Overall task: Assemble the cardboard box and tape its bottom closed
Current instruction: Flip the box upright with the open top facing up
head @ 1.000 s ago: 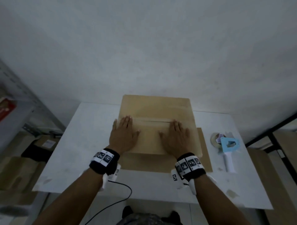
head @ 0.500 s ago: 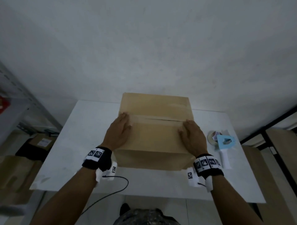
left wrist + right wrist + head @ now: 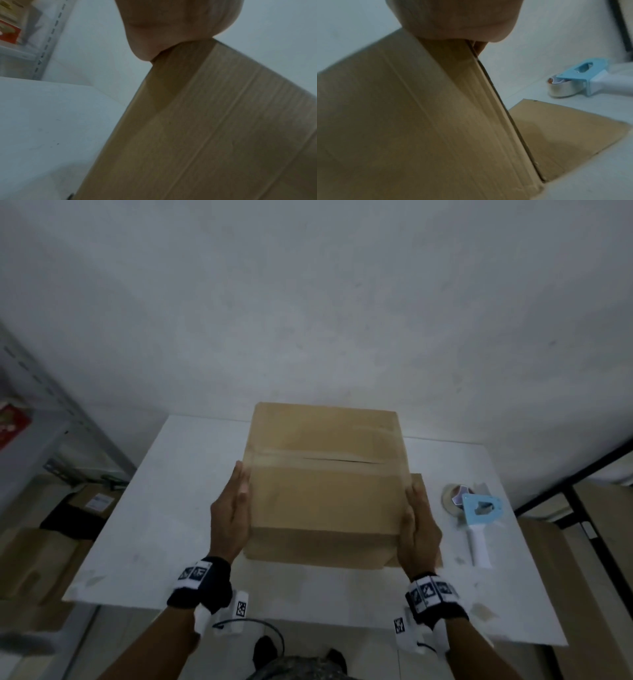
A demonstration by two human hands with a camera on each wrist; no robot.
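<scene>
A brown cardboard box (image 3: pixel 325 501) stands on the white table (image 3: pixel 164 508), with a strip of tape along the seam (image 3: pixel 274 458) across its top face. My left hand (image 3: pixel 233 508) lies flat against the box's left side, fingers straight. On the opposite side my right hand (image 3: pixel 419 525) presses the right wall the same way. The left wrist view shows the palm (image 3: pixel 180 27) against the box wall (image 3: pixel 214 128). The right wrist view shows the palm (image 3: pixel 453 17) on the box (image 3: pixel 402 115), with a loose flap (image 3: pixel 565 128) lying on the table beside it.
A light-blue tape dispenser (image 3: pixel 479 515) with a white handle and a roll of clear tape lies on the table right of the box, also in the right wrist view (image 3: pixel 583 81). Metal shelving (image 3: pixel 41 419) and cartons stand on the left. A cable hangs at the table's near edge.
Both hands have slid off the top face of the box, outward and down, and now press its left and right sides. The dispenser has not moved.
</scene>
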